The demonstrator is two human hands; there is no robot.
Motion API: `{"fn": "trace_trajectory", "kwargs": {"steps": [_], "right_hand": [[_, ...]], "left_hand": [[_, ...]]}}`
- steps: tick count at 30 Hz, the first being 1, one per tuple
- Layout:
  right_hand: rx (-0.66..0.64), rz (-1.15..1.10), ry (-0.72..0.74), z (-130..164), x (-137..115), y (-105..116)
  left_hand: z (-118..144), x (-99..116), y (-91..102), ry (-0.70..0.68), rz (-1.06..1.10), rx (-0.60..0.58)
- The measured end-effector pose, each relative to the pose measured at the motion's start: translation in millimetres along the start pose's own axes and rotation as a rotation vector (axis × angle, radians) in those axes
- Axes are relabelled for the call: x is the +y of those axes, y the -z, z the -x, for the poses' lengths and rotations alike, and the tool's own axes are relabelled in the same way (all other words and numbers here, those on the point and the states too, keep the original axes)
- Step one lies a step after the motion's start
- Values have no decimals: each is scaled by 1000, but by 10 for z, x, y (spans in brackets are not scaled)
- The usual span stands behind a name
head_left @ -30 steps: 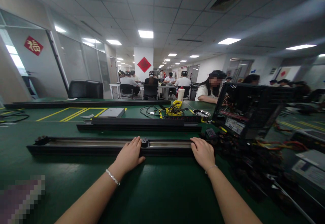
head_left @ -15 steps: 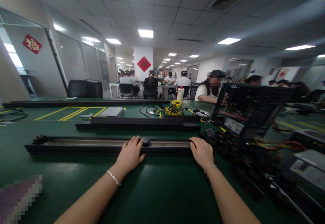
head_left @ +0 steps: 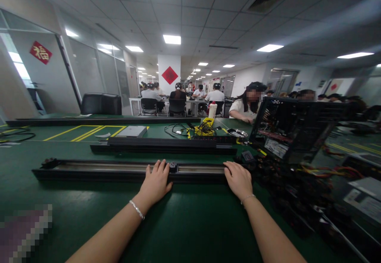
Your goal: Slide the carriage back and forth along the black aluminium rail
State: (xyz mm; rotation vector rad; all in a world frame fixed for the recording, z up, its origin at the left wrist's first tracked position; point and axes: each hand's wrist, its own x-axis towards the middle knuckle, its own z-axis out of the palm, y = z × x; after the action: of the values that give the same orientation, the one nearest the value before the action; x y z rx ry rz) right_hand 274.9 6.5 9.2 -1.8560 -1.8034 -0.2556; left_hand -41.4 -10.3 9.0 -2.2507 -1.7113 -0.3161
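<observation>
A long black rail with a pale inner channel lies crosswise on the green tabletop in front of me. My left hand straddles it near the middle, fingertips over the far wall and thumb at the near side. Just right of those fingers, a small black block sits in the channel. My right hand is closed over the rail's right end, which it hides; its thumb is hard to make out. At the left end of the channel is another small black piece.
Beyond lie a second black rail, a flat grey box, a yellow holder with cables and a metal bowl. An open computer case and piled black parts crowd the right. A co-worker sits across the table.
The whole view has shifted slightly to the right. Both hands stay at the same places on the rail, and the co-worker's hand has moved a little.
</observation>
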Motion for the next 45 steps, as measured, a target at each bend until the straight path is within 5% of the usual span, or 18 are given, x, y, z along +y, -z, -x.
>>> {"fn": "trace_trajectory", "kwargs": {"steps": [10,33,38,45], "right_hand": [[-18,-29,-17,5,-16,17],[23,-23,-11,29,-85,36],[-61,-104,119,88,-315,76],[-178,-158,387,322,-1022,-5]], "left_hand": [[-4,-8,-14,-93,32,10],[-21,-5,22,-69,71,26],[-25,-11,30,-65,81,11],[-29,53,39,-26,83,3]]}}
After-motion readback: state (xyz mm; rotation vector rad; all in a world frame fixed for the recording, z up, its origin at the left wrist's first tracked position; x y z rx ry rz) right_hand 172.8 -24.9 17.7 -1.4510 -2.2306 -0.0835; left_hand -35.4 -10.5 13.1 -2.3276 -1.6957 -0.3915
